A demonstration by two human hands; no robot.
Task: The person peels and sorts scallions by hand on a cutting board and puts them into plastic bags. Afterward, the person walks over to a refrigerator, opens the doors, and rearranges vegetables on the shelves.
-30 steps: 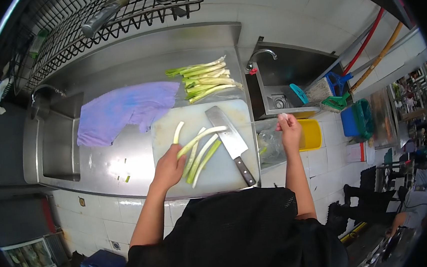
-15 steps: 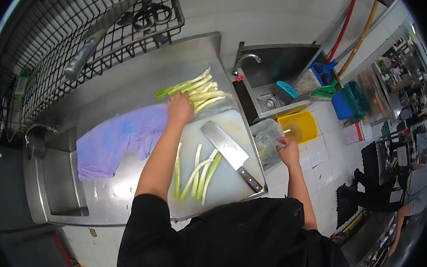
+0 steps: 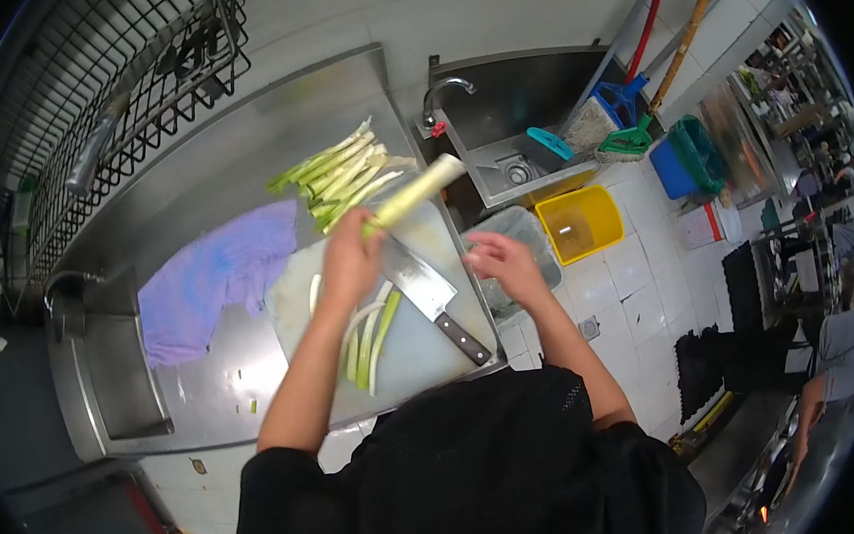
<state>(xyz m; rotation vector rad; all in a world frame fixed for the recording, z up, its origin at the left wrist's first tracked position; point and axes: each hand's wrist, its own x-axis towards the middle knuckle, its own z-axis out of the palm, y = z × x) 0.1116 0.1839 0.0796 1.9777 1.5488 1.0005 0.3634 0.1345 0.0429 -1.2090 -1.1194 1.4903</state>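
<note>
My left hand (image 3: 350, 265) is closed around the green end of a thick leek (image 3: 426, 189), whose pale end points up to the right. Fingers bent and slightly apart, my right hand (image 3: 509, 269) hovers near the board's right edge with nothing visible in it. Beneath my hands lies a white cutting board (image 3: 435, 367). A cleaver (image 3: 420, 280) rests on it, dark handle towards me. Several trimmed leek stalks (image 3: 381, 339) lie left of the cleaver, partly hidden by my left arm. Beyond the board sits a pile of leeks (image 3: 344, 173) on the steel counter.
A purple cloth (image 3: 212, 279) lies left of the board, near a small sink (image 3: 127, 381). To the right are a plastic-lined bin (image 3: 519, 230), a yellow bin (image 3: 584, 224) and a deeper sink (image 3: 490, 172). A wire rack (image 3: 134, 109) hangs upper left. Another person (image 3: 845, 355) stands far right.
My left hand has come back from the pile towards me, now with a leek in it. My right hand has moved left from beside the bins towards the board.
</note>
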